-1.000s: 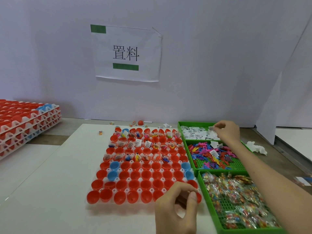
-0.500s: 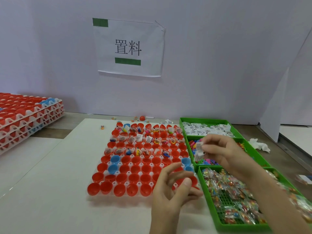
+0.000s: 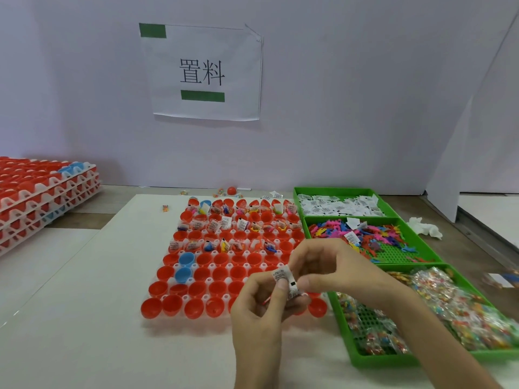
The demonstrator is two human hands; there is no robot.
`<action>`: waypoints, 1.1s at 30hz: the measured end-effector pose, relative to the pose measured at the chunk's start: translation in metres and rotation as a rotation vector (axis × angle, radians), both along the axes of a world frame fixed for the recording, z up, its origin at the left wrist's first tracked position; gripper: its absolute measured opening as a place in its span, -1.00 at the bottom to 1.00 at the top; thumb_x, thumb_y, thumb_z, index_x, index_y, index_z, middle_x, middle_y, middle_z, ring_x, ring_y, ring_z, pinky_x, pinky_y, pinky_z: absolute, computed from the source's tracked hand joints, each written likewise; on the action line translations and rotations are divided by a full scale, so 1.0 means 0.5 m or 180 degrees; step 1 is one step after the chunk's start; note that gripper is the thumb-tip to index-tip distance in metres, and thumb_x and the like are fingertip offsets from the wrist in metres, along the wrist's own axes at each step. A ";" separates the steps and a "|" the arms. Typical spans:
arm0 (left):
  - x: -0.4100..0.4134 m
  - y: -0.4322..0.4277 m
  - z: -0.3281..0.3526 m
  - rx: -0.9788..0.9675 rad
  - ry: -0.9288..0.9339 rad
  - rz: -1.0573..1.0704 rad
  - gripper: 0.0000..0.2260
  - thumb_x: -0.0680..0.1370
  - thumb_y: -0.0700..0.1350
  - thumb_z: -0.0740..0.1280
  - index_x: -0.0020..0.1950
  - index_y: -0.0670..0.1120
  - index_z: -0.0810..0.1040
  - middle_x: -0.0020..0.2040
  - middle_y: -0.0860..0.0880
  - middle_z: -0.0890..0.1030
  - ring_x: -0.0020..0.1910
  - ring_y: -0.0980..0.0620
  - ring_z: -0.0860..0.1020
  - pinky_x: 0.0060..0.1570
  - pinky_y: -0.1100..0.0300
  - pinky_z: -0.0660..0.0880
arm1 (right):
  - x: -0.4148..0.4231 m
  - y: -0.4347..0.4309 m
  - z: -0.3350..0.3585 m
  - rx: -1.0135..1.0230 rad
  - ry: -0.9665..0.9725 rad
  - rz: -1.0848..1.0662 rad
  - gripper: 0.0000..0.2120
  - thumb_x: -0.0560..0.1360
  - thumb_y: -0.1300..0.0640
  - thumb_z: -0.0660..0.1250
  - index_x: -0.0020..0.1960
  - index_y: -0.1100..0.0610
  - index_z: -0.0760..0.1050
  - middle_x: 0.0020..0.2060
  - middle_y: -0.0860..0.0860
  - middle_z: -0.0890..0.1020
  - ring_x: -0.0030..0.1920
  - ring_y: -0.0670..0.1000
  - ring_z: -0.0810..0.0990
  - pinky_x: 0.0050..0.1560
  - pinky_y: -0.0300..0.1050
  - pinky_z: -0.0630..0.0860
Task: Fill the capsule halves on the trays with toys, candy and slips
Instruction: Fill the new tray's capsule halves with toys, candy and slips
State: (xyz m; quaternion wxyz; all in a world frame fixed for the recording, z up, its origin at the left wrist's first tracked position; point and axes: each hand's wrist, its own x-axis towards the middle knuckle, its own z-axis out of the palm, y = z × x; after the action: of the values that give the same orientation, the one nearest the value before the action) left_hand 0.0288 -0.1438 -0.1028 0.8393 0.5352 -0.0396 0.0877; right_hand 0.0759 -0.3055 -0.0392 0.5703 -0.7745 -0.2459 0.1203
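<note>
While sign (image 3: 206, 74) reads 置料, left hand (image 3: 258, 313), right hand (image 3: 337, 265) pinching perhaps 1 slip (image 3: 282, 275)

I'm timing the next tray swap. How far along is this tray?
Done: the far rows mostly hold toys, candy or slips. In hand: the left hand and right hand both pinch slips above the near right part of the tray. Left: the four near rows of halves are empty, two blue among the red.
</note>
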 end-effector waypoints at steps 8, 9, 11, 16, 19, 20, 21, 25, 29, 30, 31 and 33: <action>-0.001 -0.002 0.006 -0.0256 0.0089 0.0002 -0.83 0.46 -0.09 0.36 -0.01 -0.12 0.62 -0.17 -0.25 0.72 -0.17 -0.22 0.72 -0.24 0.13 0.66 | 0.008 -0.006 -0.007 -0.0244 -0.0121 -0.0131 -0.91 0.47 0.06 0.53 -0.07 0.04 0.66 -0.16 0.05 0.70 -0.14 0.03 0.68 -0.06 -0.13 0.61; -0.001 -0.002 0.006 -0.0256 0.0101 -0.0024 -0.80 0.48 -0.09 0.35 0.03 -0.16 0.59 -0.16 -0.25 0.72 -0.15 -0.22 0.72 -0.23 0.14 0.65 | 0.010 -0.009 -0.008 -0.0234 -0.0157 -0.0207 -0.92 0.47 0.05 0.53 -0.09 0.02 0.67 -0.18 0.02 0.70 -0.15 -0.01 0.67 -0.07 -0.17 0.60; -0.001 -0.003 0.008 -0.0229 0.0107 -0.0072 -0.77 0.50 -0.10 0.33 0.07 -0.21 0.54 -0.13 -0.23 0.73 -0.15 -0.22 0.72 -0.23 0.15 0.65 | 0.015 -0.019 -0.008 -0.0177 -0.0261 -0.0394 -0.92 0.46 0.04 0.53 -0.12 0.01 0.66 -0.18 0.03 0.70 -0.15 0.00 0.68 -0.05 -0.18 0.61; -0.002 -0.003 0.006 -0.0103 0.0091 -0.0137 -0.87 0.59 -0.22 0.28 0.09 -0.23 0.54 -0.13 -0.22 0.73 -0.18 -0.20 0.72 -0.25 0.17 0.64 | 0.041 -0.071 -0.005 0.0196 -0.0294 -0.1164 -0.90 0.37 0.04 0.52 -0.15 0.04 0.68 -0.23 0.05 0.71 -0.26 -0.02 0.65 -0.16 -0.25 0.59; -0.003 -0.002 0.003 0.0025 0.0059 -0.0137 -0.87 0.61 -0.27 0.27 0.07 -0.20 0.61 -0.15 -0.22 0.73 -0.21 -0.21 0.71 -0.25 0.18 0.64 | 0.064 -0.121 -0.021 0.0340 -0.0203 -0.1870 -0.92 0.42 0.15 0.51 -0.08 0.11 0.70 -0.19 0.08 0.73 -0.26 -0.01 0.68 -0.17 -0.24 0.62; -0.003 -0.001 0.003 0.0034 0.0078 -0.0134 -0.85 0.61 -0.29 0.27 0.05 -0.19 0.63 -0.17 -0.23 0.72 -0.23 -0.22 0.71 -0.25 0.18 0.64 | 0.071 -0.137 -0.027 0.0387 -0.0153 -0.2087 -0.91 0.45 0.21 0.49 -0.04 0.16 0.69 -0.20 0.08 0.73 -0.24 0.00 0.69 -0.16 -0.24 0.63; -0.003 -0.001 0.003 0.0037 0.0092 -0.0132 -0.84 0.61 -0.31 0.27 0.03 -0.18 0.65 -0.18 -0.25 0.72 -0.24 -0.23 0.70 -0.25 0.18 0.64 | 0.076 -0.152 -0.033 0.0430 -0.0098 -0.2285 -0.89 0.47 0.25 0.48 0.00 0.19 0.68 -0.21 0.07 0.73 -0.22 0.01 0.70 -0.16 -0.25 0.63; -0.004 0.000 0.005 0.0042 0.0079 -0.0133 -0.76 0.60 -0.33 0.27 -0.11 -0.11 0.70 -0.25 -0.28 0.69 -0.27 -0.21 0.69 -0.27 0.18 0.62 | 0.090 -0.185 -0.049 0.0080 -0.0199 -0.3038 -0.72 0.49 0.27 0.47 0.17 0.07 0.59 -0.03 -0.03 0.68 -0.07 -0.03 0.67 -0.07 -0.14 0.58; -0.006 0.001 0.010 0.0072 0.0043 -0.0131 -0.75 0.59 -0.31 0.28 -0.17 -0.09 0.69 -0.27 -0.28 0.67 -0.29 -0.18 0.68 -0.28 0.19 0.61 | 0.084 -0.189 -0.043 -0.0466 -0.0564 -0.3016 -0.78 0.51 0.20 0.46 0.09 -0.04 0.59 -0.04 -0.14 0.65 -0.07 -0.12 0.64 -0.07 -0.13 0.58; -0.007 0.001 0.010 0.0096 0.0023 -0.0130 -0.75 0.59 -0.31 0.28 -0.17 -0.09 0.69 -0.28 -0.27 0.67 -0.29 -0.17 0.68 -0.29 0.20 0.60 | 0.080 -0.190 -0.039 -0.0584 -0.0618 -0.2714 -0.82 0.50 0.19 0.47 0.02 -0.07 0.63 -0.11 -0.13 0.69 -0.11 -0.10 0.66 -0.06 -0.13 0.60; -0.007 0.000 0.011 0.0124 0.0004 -0.0129 -0.75 0.59 -0.31 0.28 -0.17 -0.08 0.69 -0.28 -0.26 0.67 -0.30 -0.16 0.67 -0.29 0.20 0.60 | 0.074 -0.187 -0.033 -0.0767 -0.0635 -0.2312 -0.83 0.49 0.16 0.48 -0.06 -0.12 0.65 -0.16 -0.12 0.70 -0.15 -0.12 0.67 -0.09 -0.17 0.60; -0.008 -0.001 0.011 0.0169 -0.0012 -0.0131 -0.74 0.59 -0.32 0.28 -0.16 -0.07 0.69 -0.29 -0.25 0.67 -0.30 -0.15 0.67 -0.28 0.20 0.60 | 0.064 -0.173 -0.026 -0.1239 -0.0523 -0.1490 -0.85 0.44 0.08 0.53 -0.11 -0.18 0.65 -0.17 -0.14 0.69 -0.20 -0.17 0.64 -0.16 -0.23 0.56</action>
State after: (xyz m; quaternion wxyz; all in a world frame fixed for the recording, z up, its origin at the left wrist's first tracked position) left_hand 0.0247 -0.1442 -0.0971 0.8263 0.5562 -0.0545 0.0704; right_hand 0.1079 -0.3919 -0.0522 0.4017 -0.9118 -0.0786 -0.0325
